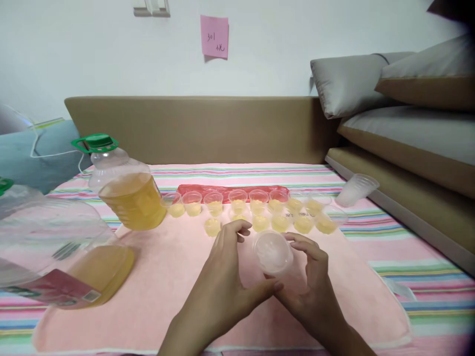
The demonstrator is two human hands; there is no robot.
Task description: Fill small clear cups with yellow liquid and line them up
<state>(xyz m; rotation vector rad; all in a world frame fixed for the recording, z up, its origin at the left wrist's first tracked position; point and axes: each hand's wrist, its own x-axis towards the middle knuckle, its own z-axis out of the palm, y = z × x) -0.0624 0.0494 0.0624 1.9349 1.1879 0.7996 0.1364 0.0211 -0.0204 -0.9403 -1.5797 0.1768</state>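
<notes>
In front of me, my right hand (315, 277) grips a clear plastic cup (273, 252) by its side, its round rim tilted up toward me. The cup looks whitish; whether several are nested in it I cannot tell. My left hand (232, 277) is curved around the cup's left side with fingers apart, its thumb close under the cup's lower edge. Just beyond my hands, several small plastic cups (260, 222) of pale yellow liquid stand in two rows on a pink towel (166, 287); my left fingers partly hide the front row.
Two large bottles of yellow liquid are at the left: a green-capped bottle (129, 198) and a nearer bottle (100, 277). A stack of cups (356, 190) lies tilted at the right. Red plastic (230, 190) lies behind the rows. Grey cushions (415, 133) are piled at the right.
</notes>
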